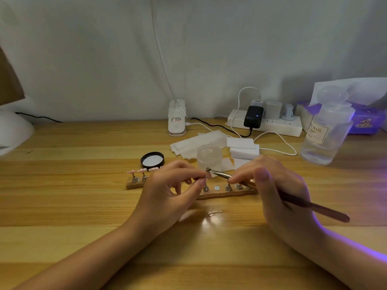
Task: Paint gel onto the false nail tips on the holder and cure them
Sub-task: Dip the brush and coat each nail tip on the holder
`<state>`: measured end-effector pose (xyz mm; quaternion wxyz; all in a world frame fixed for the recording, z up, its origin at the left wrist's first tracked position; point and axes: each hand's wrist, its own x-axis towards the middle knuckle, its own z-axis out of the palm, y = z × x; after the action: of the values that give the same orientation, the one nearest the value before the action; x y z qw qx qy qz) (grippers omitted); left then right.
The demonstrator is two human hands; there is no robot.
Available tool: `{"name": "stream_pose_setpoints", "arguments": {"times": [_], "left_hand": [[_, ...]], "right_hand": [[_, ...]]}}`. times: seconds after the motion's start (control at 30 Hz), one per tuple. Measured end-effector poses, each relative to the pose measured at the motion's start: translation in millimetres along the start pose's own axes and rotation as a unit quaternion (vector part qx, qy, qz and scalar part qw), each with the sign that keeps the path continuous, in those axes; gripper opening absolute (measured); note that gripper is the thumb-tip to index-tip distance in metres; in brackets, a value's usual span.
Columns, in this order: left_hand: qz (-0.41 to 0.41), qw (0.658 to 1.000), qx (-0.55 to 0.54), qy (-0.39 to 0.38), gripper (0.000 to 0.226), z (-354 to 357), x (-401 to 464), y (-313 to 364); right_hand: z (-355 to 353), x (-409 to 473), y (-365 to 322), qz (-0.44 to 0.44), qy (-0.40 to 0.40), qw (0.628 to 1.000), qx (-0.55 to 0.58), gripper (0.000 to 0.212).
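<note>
A wooden nail holder (217,193) lies across the table's middle, with metal pegs and pink false nail tips (143,170) on its left pegs. My left hand (167,191) pinches one small peg with a nail tip (204,178) lifted above the holder. My right hand (272,185) grips a thin gel brush (222,174); its flat tip (209,170) sits right at the pinched nail tip. An open frosted gel jar (209,156) stands just behind, its black lid (152,160) to the left.
White wipes and foam blocks (243,147) lie behind the jar. A small white lamp (177,120), a power strip (266,122) with cables, a clear liquid bottle (325,135) and a purple tissue box (364,120) line the back. A white dome (12,130) sits far left. A gel smear (213,212) marks the table.
</note>
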<state>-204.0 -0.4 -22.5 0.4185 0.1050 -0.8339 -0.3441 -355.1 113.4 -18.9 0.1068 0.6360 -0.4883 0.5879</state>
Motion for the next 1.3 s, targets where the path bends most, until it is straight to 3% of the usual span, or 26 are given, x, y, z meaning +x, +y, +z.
{"name": "stream_pose_setpoints", "arguments": {"times": [0.27,0.47,0.7,0.83,1.07,1.17,1.23,1.3], "left_hand": [[0.0,1.0,0.008,-0.004,0.022,0.2,-0.2,3.2],[-0.006,1.0,0.008,-0.006,0.019,0.4,-0.3,2.5],[-0.001,1.0,0.004,-0.01,0.021,0.8,0.0,2.4],[-0.005,1.0,0.007,-0.008,0.018,1.4,0.0,1.8],[0.001,1.0,0.002,-0.01,0.019,1.2,-0.3,1.5],[0.0,1.0,-0.005,0.001,0.018,0.3,-0.2,1.8],[-0.002,1.0,-0.007,0.01,0.013,-0.4,0.0,2.7],[-0.013,1.0,-0.015,0.017,0.012,-1.4,0.4,3.9]], "right_hand": [[-4.8,-6.2,-0.9,0.074,0.033,0.995,0.05,0.047],[2.2,-2.0,-3.4,0.049,0.014,0.998,0.033,0.047],[-4.3,-5.3,-1.6,0.087,0.043,0.993,0.065,0.043],[1.9,-3.1,-2.9,0.058,0.009,0.997,0.042,0.044],[-4.3,-7.4,-1.1,0.135,0.03,0.987,0.082,0.046],[-4.7,-7.6,-3.0,0.127,0.043,0.984,0.121,0.051],[-5.4,-7.8,-3.2,0.116,0.04,0.983,0.139,0.048],[-6.3,-7.0,-3.1,0.117,0.029,0.986,0.113,0.032]]}}
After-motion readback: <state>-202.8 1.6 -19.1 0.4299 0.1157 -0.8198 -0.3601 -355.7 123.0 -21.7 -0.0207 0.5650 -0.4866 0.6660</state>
